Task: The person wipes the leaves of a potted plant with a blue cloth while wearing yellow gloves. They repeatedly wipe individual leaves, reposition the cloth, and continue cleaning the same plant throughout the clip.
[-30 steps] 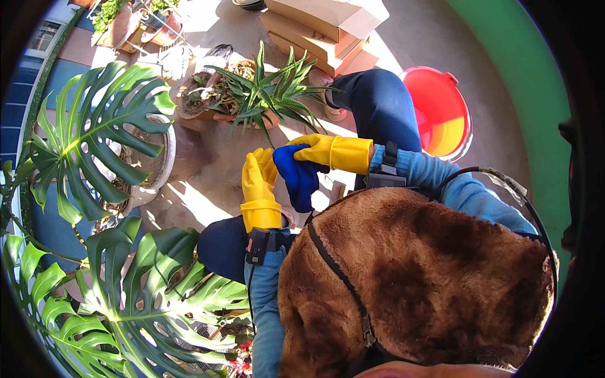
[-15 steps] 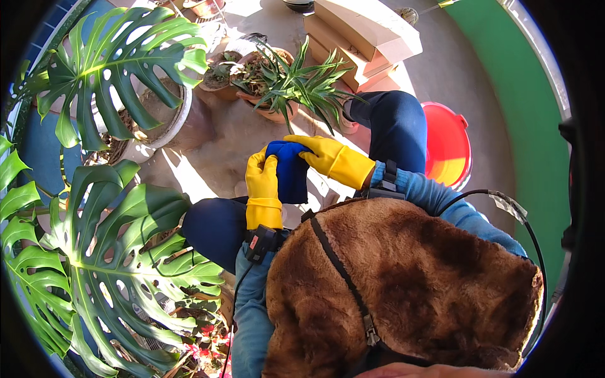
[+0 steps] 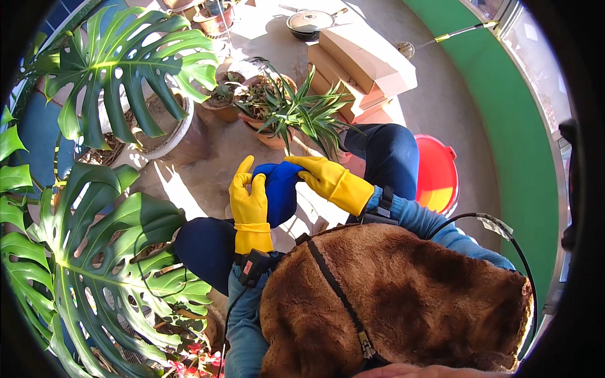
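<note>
Both my hands wear yellow rubber gloves and hold a blue cloth (image 3: 281, 194) between them, above my lap. On its left upper edge, my left hand (image 3: 249, 196) pinches the cloth with thumb and fingers, while one finger points up and away. From the right, my right hand (image 3: 329, 178) grips the opposite upper corner, its fingers lying along the top edge. The cloth hangs down folded between the gloves. Just beyond it stands a potted aloe-like plant (image 3: 309, 116) with long spiky leaves.
Large split-leaf plants (image 3: 94, 271) crowd the left side. A white-rimmed pot (image 3: 179, 129) and smaller pots stand ahead. Cardboard boxes (image 3: 362, 69) lie beyond my right knee, with a red bucket (image 3: 436, 170) beside it. A lidded pan (image 3: 311, 22) and a mop (image 3: 435, 39) are farther off.
The view has shifted, bringing the pan and mop further into sight. My left hand has raised a finger off the cloth, and the cloth's lower part now looks rounder and more bunched.
</note>
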Demonstrator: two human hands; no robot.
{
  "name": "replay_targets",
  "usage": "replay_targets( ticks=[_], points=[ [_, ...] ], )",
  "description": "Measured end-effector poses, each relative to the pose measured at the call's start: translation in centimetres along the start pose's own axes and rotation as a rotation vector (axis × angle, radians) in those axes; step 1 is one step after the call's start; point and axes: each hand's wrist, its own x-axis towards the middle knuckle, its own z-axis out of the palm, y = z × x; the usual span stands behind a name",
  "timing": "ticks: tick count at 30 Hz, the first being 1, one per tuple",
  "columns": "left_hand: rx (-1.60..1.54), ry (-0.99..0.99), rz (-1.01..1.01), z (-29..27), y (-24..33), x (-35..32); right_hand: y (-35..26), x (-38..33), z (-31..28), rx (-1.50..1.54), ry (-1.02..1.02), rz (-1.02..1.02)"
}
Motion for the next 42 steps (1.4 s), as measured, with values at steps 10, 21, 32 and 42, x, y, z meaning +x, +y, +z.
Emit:
replay_targets(
  ticks=[10,21,32,42],
  points=[
    [0.373,0.189,-0.366,-1.4,-4.1,1.1,0.0,-0.6,0.1,0.673,-0.072,0.1],
    [-0.59,0.104,-0.207,-1.7,-1.9,0.8,3.5,1.5,2.5,0.675,-0.105,0.399],
    [0.043,-0.146,0.027,0.9,-0.8,-1.8,0.2,2.0,3.0,1.122,-0.097,0.57],
    [0.14,0.005,-0.079,1.1,-2.5,-1.0,3.4,2.5,4.0,0.944,-0.051,0.445]
  ],
)
